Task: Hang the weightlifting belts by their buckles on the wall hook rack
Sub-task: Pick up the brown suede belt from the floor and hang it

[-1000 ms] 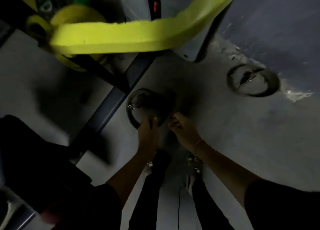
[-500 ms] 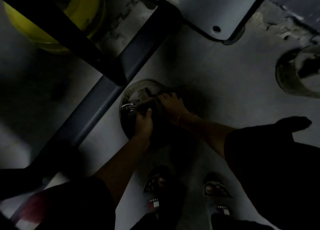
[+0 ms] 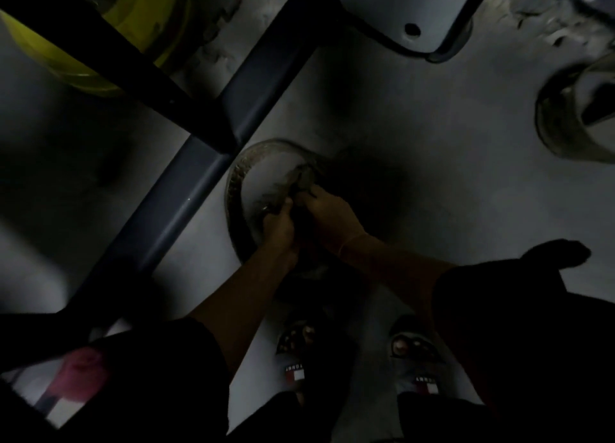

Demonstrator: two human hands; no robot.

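A dark weightlifting belt lies curled in a ring on the grey floor just in front of my feet. My left hand grips its buckle end inside the ring. My right hand holds the strap end right beside it, fingers closed on the leather. The two hands touch each other over the belt. A second curled belt lies on the floor at the far right edge. No wall hook rack is in view.
A dark metal frame beam runs diagonally just left of the belt, with a crossbar above. A yellow weight plate sits behind it at top left. A grey machine base is at the top. My sandalled feet stand below.
I have bent lower and the view has closed in on the belt. Both hands have gone from its near rim into the ring and closed on the buckle and strap ends.
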